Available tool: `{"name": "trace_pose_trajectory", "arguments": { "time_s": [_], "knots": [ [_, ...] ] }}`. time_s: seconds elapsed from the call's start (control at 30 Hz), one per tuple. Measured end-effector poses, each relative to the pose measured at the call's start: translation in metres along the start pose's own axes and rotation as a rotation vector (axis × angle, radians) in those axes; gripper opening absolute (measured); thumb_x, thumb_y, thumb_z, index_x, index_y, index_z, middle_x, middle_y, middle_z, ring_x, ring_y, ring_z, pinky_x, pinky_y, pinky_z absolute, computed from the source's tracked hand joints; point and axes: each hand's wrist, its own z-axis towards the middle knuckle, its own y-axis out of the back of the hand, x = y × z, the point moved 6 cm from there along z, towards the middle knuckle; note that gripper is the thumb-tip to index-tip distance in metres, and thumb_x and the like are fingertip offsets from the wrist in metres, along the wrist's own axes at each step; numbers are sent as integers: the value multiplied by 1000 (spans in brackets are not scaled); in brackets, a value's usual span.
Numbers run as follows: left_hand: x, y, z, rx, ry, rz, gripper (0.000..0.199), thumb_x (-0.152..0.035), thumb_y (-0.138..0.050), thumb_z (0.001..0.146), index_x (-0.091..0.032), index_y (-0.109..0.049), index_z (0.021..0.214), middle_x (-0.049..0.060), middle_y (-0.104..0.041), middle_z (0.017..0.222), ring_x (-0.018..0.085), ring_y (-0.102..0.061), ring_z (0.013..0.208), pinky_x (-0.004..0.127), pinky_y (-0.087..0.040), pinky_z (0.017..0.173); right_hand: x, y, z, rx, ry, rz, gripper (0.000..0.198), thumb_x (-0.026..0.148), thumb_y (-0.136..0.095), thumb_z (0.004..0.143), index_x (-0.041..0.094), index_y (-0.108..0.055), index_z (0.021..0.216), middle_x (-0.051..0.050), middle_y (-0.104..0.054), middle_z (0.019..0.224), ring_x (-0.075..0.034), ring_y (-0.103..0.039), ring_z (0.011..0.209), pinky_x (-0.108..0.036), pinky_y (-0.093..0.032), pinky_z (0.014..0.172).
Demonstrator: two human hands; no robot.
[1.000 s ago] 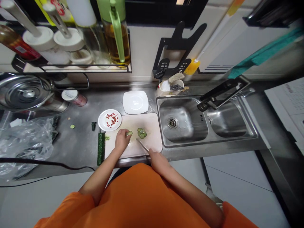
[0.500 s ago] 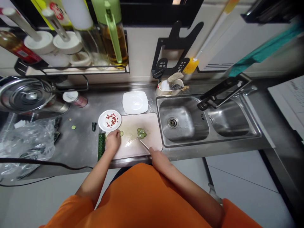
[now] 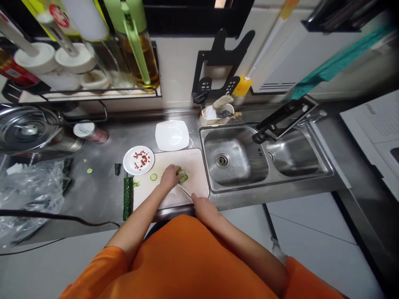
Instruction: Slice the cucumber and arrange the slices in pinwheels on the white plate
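Observation:
On the cutting board (image 3: 165, 200), my left hand (image 3: 171, 176) has its fingers bent and pressed against the pile of cucumber slices (image 3: 182, 176), covering part of it. My right hand (image 3: 205, 207) is closed round the handle of a knife (image 3: 184, 190) at the board's front edge. The blade slants up to the left, its tip just below the pile. One single cucumber slice (image 3: 153, 177) lies left of my left hand. A length of cucumber (image 3: 127, 198) rests along the board's left edge, with thin green scraps (image 3: 136, 183) beside it.
A round white plate (image 3: 128, 161) with chopped red bits overlaps the board's back left corner. Behind the board stands a square white plate (image 3: 172, 136). A double sink (image 3: 237, 155) adjoins on the right. A plastic bag (image 3: 34, 195) and a black cable (image 3: 77, 220) are at left.
My left hand has moved right, from the board's left side to the cucumber pile. The single slice lies uncovered behind it. The knife stays in my right hand, and the view has shifted slightly.

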Motion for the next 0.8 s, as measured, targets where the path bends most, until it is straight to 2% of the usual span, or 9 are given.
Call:
{"name": "trace_pose_trajectory", "arguments": {
  "time_s": [0.1, 0.27, 0.43, 0.67, 0.8],
  "knots": [
    [-2, -7, 7, 38, 30, 15, 19, -26, -64, 73, -18, -65, 90, 6, -58, 87, 18, -55, 81, 29, -43, 75, -1, 0, 0, -1, 3, 6, 34, 4, -34, 85, 17, -44, 115, -13, -65, 91, -25, -63, 93, -30, -44, 71],
    [-1, -4, 8, 22, 65, 6, 15, -21, -67, 67, -18, -61, 80, 4, -56, 85, 16, -53, 76, 27, -42, 69, -2, -1, 0, 6, -4, 31, 34, 5, -34, 85, 18, -44, 115, -14, -64, 94, -26, -62, 94, -32, -44, 72],
    [-3, 1, 4, 80, 111, -124, 9, -27, -63, 72, -19, -59, 72, -1, -58, 67, 13, -52, 63, 25, -39, 60, -3, -1, 4, -4, -4, 22, 35, 5, -35, 84, 18, -44, 115, -13, -64, 92, -24, -62, 93, -31, -43, 72],
    [29, 32, -15, -88, 288, -252, 12, -29, -59, 73, -20, -64, 78, -2, -63, 68, 12, -55, 63, 24, -41, 63, -4, 1, 7, -7, 5, 18, 37, 4, -34, 84, 18, -43, 117, -13, -64, 96, -24, -61, 96, -30, -42, 74],
    [46, 33, -27, -40, 317, -316, 15, -31, -57, 72, -19, -66, 77, -3, -63, 65, 11, -54, 60, 23, -40, 60, -8, 3, 13, -33, -39, 20, 34, 6, -36, 86, 18, -42, 117, -13, -64, 95, -25, -61, 96, -30, -42, 74]
  ]
}}
